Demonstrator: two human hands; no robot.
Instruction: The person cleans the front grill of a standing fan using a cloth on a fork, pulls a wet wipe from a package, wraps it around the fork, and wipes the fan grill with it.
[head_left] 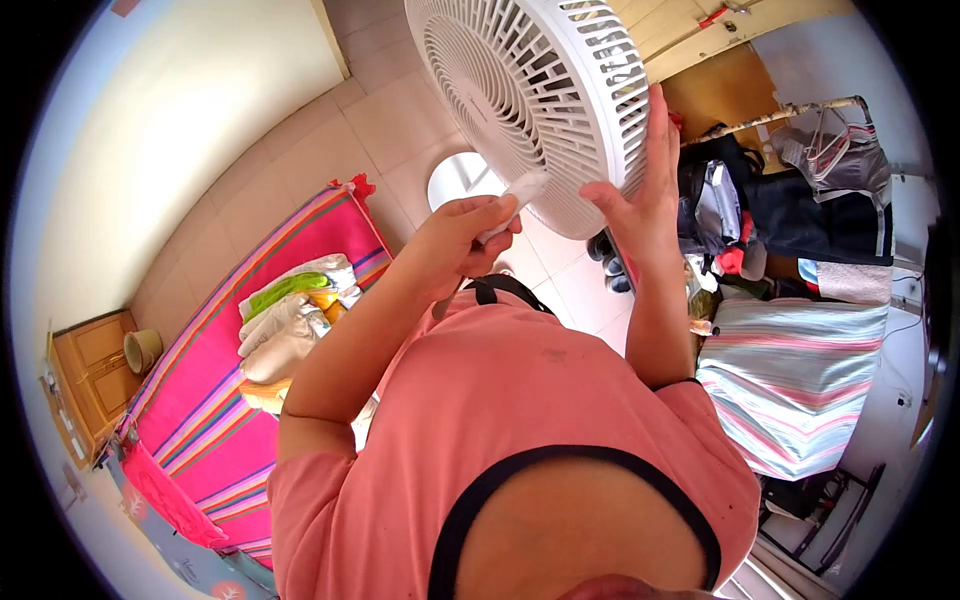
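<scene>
A white fan [490, 90] with a round slatted grille stands upright in front of me, its top cut off by the frame edge. My left hand [475, 235] is closed around a white cloth or tissue [525, 188], whose end reaches the lower part of the grille. On the fan's right side rim lies my right hand [645, 190], thumb spread apart from the raised fingers, steadying contact with the housing. Below the fan, part of its round white base [455, 185] shows on the floor.
A pink striped bed [215, 420] with folded clothes [300, 310] lies at the left. Bags [815, 215] hang from a rack at the right, above a striped cloth [795, 350]. Shoes [612, 265] sit on the tiled floor [390, 130]. A wooden cabinet [95, 365] stands far left.
</scene>
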